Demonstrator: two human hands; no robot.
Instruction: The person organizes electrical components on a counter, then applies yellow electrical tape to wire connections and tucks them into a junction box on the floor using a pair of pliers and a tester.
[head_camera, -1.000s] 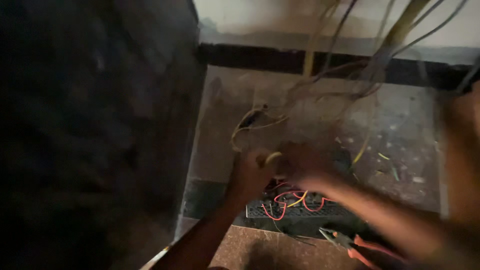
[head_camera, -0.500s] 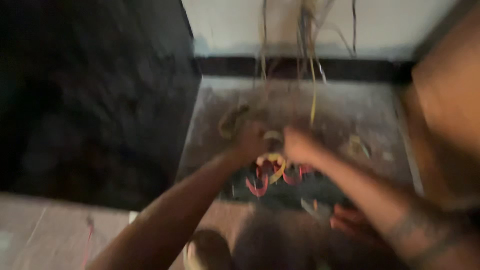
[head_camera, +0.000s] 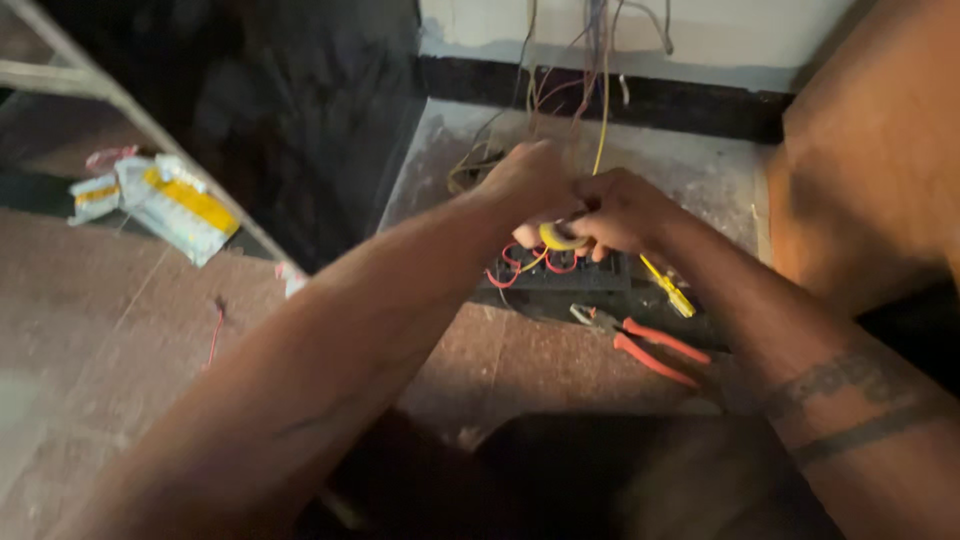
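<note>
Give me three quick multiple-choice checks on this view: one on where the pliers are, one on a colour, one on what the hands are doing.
1. Where do the pliers lie?
A. On the floor, on the near side of the dark switch plate
B. Up against the white wall
C. In the left hand

2. What colour is the tape roll between the hands?
A. Blue
B. Yellow
C. Black

3. How do the left hand and right hand stand?
A. Far apart
B. Flat on the floor
C. Close together at the tape roll, above the plate

Answers: 1 A, the red handles rest on the floor just nearer than the plate. 2 B, the ring shows yellow. 3 C, both hands meet at the roll.
</note>
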